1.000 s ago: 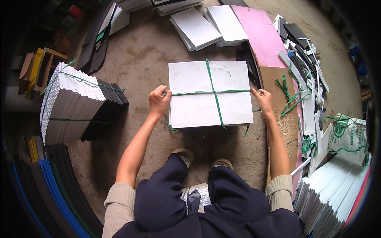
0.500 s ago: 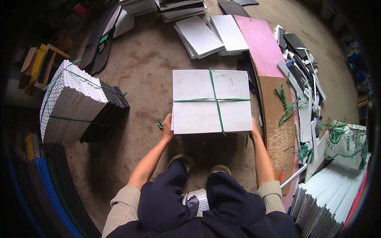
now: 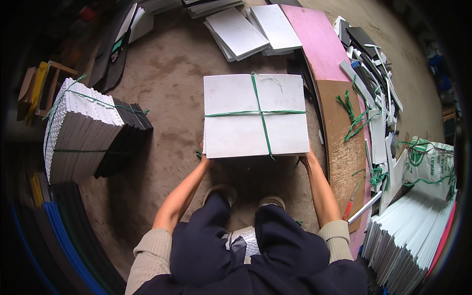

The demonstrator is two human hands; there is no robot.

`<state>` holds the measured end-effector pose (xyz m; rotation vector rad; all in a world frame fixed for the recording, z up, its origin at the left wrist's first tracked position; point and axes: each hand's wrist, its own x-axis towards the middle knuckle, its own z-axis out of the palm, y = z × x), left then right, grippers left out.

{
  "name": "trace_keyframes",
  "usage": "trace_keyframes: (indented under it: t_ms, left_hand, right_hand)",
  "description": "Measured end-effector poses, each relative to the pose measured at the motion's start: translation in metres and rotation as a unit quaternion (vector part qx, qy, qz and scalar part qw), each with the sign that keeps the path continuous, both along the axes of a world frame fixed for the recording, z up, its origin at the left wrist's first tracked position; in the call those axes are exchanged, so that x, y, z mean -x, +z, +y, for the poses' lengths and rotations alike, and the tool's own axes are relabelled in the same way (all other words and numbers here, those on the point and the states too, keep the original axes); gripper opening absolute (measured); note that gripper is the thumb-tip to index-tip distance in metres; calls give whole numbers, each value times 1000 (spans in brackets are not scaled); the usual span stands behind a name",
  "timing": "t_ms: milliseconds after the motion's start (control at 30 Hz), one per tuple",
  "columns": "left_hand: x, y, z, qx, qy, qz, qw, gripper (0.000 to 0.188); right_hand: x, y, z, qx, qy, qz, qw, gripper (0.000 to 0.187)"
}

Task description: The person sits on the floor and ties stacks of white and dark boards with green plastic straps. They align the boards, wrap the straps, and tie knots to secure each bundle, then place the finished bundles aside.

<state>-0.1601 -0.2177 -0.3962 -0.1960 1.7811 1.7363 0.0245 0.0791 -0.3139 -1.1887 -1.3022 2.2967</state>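
A thick stack of white rectangular sheets (image 3: pixel 231 137) is in front of me, bound crosswise with green twine (image 3: pixel 261 129). My left hand (image 3: pixel 205 155) is at its near left corner and my right hand (image 3: pixel 308 158) at its near right corner. Both hands are closed on the stack from the sides and below; most of their fingers are hidden by it. A loose green twine end (image 3: pixel 198 154) shows beside my left hand. The stack looks level, and its underside is out of sight.
A tied bundle of white and black sheets (image 3: pixel 86 132) stands at left. Loose white stacks (image 3: pixel 238 30) lie at the far side. Brown board (image 3: pixel 339 132), a red-handled tool (image 3: pixel 348 209) and heaped offcuts (image 3: pixel 376 88) are on the right, with upright white sheets (image 3: pixel 408 228) nearer me.
The whole view has shifted, so the surroundings sit slightly higher and further left. My hands still hold the bound stack, and now show less beside its near corners.
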Motion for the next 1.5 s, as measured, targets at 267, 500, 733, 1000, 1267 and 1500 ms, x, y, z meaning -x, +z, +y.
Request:
trace_keyframes:
  t_ms: [267, 500, 733, 1000, 1267, 1500]
  left_hand:
    - [33, 50, -1, 9, -12, 7, 1000, 27]
    - [96, 201, 28, 142, -223, -53, 963, 29]
    - [74, 160, 4, 203, -222, 455, 838, 23]
    - [21, 155, 15, 279, -240, 479, 797, 38]
    - [43, 178, 41, 224, -164, 514, 812, 43]
    - [90, 263, 98, 262, -172, 426, 849, 48]
  right_hand:
    - [7, 34, 5, -52, 38, -116, 991, 29]
    - [23, 132, 65, -3, 143, -127, 982, 30]
    - [-4, 79, 82, -480, 209, -191, 830, 16]
    - [-29, 35, -11, -630, 246, -325, 661, 17]
    - [20, 70, -35, -550, 72, -217, 803, 31]
    - [54, 167, 16, -556, 153, -343, 742, 29]
